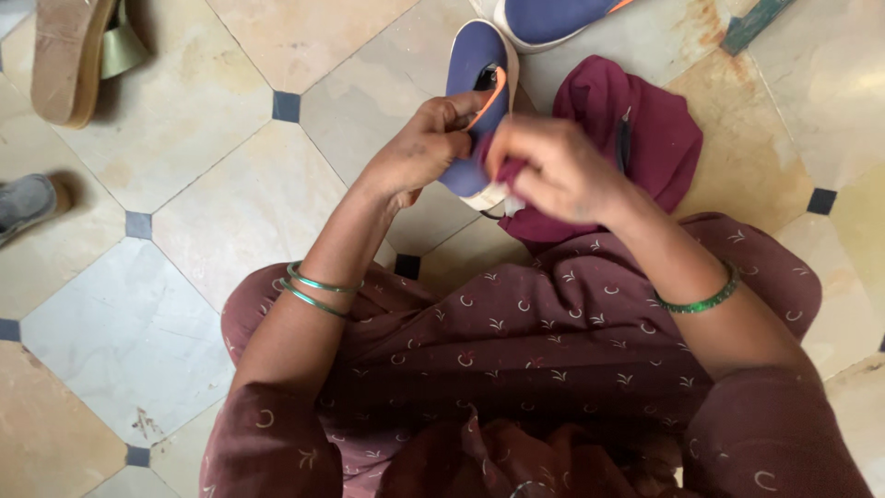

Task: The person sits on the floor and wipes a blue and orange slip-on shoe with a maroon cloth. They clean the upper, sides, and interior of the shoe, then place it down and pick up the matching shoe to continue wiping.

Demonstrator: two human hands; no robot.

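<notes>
A blue slip-on shoe (476,65) with a white sole and orange trim is held up over the tiled floor. My left hand (422,148) grips it from the left side, fingers curled over its heel end. My right hand (559,168) presses a bunched part of a maroon cloth (645,129) against the shoe's near end; a bit of white shows under the fingers. The rest of the cloth lies on the floor to the right. Green bangles sit on both wrists.
A second blue shoe (553,18) lies at the top edge. A tan sandal (69,55) sits at the top left and a grey shoe (26,205) at the left edge. My lap in patterned maroon fabric (553,350) fills the lower frame.
</notes>
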